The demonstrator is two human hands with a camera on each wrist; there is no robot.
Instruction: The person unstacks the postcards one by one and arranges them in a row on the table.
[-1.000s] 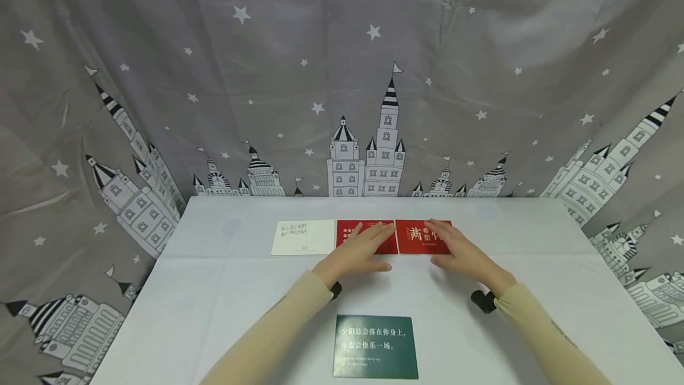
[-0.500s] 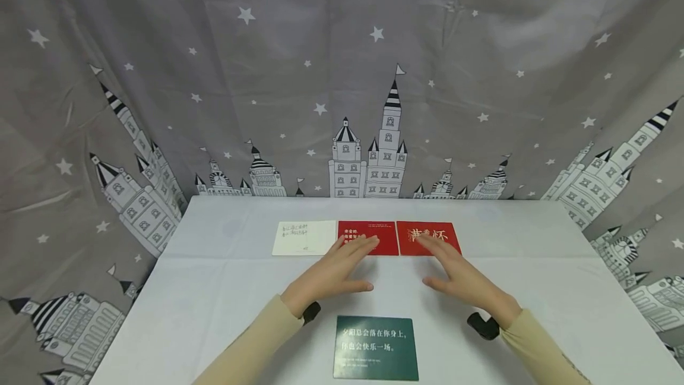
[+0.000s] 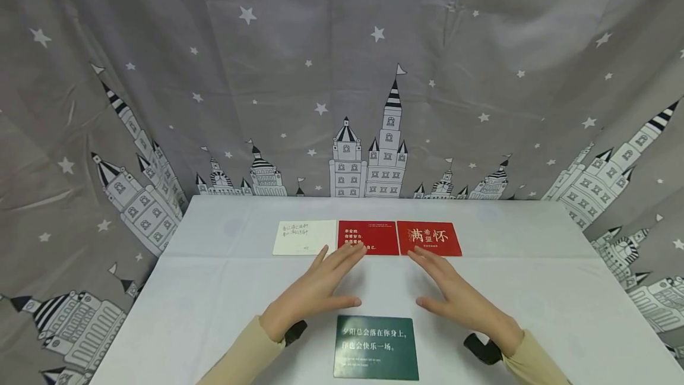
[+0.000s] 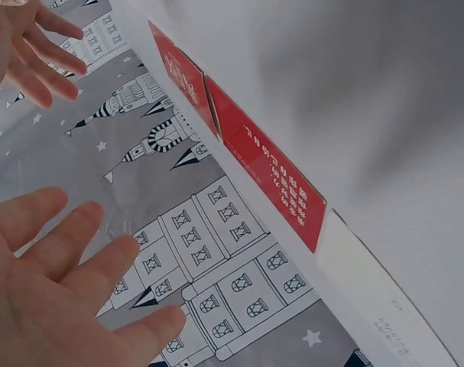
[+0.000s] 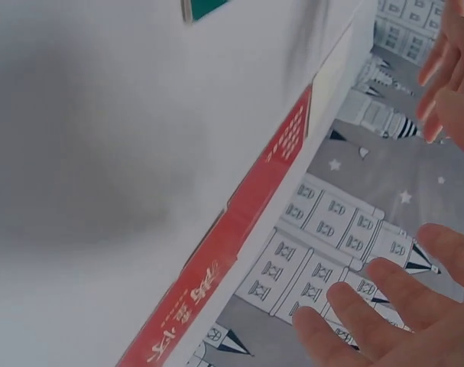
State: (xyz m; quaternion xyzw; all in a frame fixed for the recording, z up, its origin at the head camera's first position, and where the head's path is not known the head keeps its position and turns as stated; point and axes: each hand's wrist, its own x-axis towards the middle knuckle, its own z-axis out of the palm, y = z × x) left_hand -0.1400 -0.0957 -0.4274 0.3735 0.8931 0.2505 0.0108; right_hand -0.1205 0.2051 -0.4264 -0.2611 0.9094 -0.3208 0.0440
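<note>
Both hands hover flat, fingers spread, over the white table (image 3: 214, 290) and hold nothing. My left hand (image 3: 331, 281) reaches with its fingertips to the near edge of the middle red card (image 3: 374, 233). Just short of the right red card (image 3: 433, 238), which bears large white characters, is my right hand (image 3: 435, 281). A white card (image 3: 304, 237) lies left of the red ones, the three edge to edge in a row. A dark green card (image 3: 375, 346) lies near me between my wrists. The left wrist view shows the left hand (image 4: 63, 298) and red cards (image 4: 270, 172).
A grey curtain (image 3: 342, 76) printed with stars and castles hangs behind the table and drapes down both sides. The table's edges fall away left and right. Black wrist straps (image 3: 483, 348) sit under both beige sleeves.
Both hands have drawn back toward me off the red cards. The right red card's characters, covered before, now show in full. The cards have not moved.
</note>
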